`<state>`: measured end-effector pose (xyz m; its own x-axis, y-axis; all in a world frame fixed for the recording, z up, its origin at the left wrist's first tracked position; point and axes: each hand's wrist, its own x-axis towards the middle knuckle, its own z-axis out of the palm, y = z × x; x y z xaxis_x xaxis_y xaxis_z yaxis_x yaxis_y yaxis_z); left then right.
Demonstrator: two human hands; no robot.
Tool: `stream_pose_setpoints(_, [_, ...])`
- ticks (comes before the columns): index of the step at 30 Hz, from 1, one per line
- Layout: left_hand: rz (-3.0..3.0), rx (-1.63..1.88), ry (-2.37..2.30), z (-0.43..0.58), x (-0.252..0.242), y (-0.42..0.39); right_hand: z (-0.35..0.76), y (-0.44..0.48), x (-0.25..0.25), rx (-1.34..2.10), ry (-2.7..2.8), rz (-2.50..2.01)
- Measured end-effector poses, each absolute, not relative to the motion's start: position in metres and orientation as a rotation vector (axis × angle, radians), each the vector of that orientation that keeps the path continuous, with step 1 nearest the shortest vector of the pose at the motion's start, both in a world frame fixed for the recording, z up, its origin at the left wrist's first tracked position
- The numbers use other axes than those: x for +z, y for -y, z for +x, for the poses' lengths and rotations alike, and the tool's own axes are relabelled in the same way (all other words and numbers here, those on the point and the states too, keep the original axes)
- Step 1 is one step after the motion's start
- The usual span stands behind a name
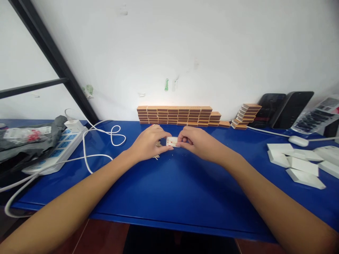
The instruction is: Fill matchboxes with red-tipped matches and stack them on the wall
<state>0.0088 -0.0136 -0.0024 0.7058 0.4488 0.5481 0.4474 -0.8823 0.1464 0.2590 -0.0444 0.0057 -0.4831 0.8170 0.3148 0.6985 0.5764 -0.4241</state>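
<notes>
A small white matchbox tray sits between my hands above the blue desk, with a few red-headed matches in it. My left hand grips the tray's left end between thumb and fingers. Pinched over the right end, my right hand has its thumb and fingertips on the matches; its grasp is partly hidden. A pile of loose matches lies beside and partly under my left hand, mostly covered by it.
Stacked matchboxes line the wall, with a leaning stack farther right. White empty-looking trays lie at right, near two dark phones and a plastic bag. A power strip and white cables occupy the left.
</notes>
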Motion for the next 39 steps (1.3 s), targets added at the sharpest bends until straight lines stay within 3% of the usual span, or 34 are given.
stream_pose_setpoints(39, [2.893,1.054,-0.736,0.011,-0.006,0.015,0.26,0.048,0.018,0.26,2.277,-1.169])
